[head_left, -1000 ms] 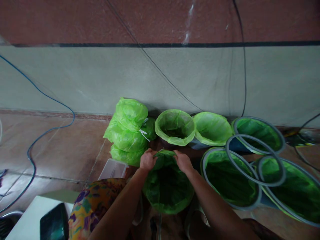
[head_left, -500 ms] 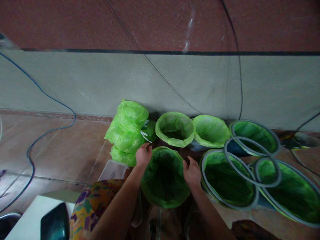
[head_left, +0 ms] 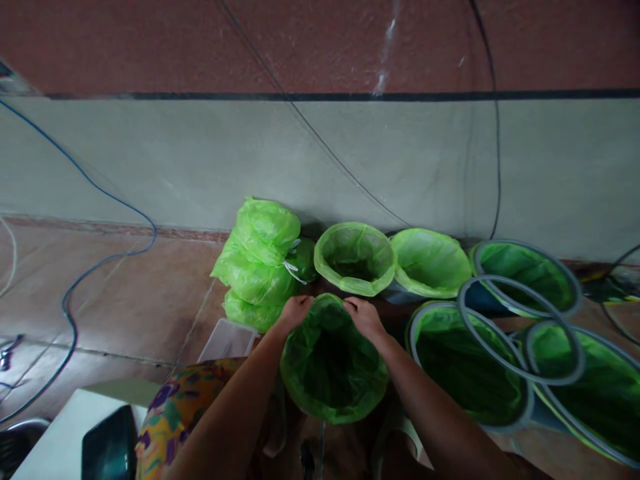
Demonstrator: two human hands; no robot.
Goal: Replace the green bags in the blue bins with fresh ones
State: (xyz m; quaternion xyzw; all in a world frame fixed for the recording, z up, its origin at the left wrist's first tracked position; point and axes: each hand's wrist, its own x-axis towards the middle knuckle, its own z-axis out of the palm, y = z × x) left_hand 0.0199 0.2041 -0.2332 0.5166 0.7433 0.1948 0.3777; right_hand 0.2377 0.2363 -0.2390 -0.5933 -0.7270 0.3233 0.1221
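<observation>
Green plastic liner (head_left: pixel 334 373), its mouth gaping upward, stands low between the wearer's forearms in the head-camera view I follow from afar. Both hands are at its far edge, the side toward the wall (head_left: pixel 250 160): the left hand (head_left: pixel 296 312) is closed on the rim at one side, the right hand (head_left: pixel 366 316) closed on it at the other, though I cannot make out every fingertip. From the hands, the mouth spreads back toward the wearer; it is roughly round, so I find no clear long axis, and neither hand is plainly nearer. Between the grips, the far edge narrows. Beyond the left hand sits a stack of green bags (head_left: pixel 257 260); to the right, a grey ring (head_left: pixel 550 381) lies across lined bins (head_left: pixel 505 421).
</observation>
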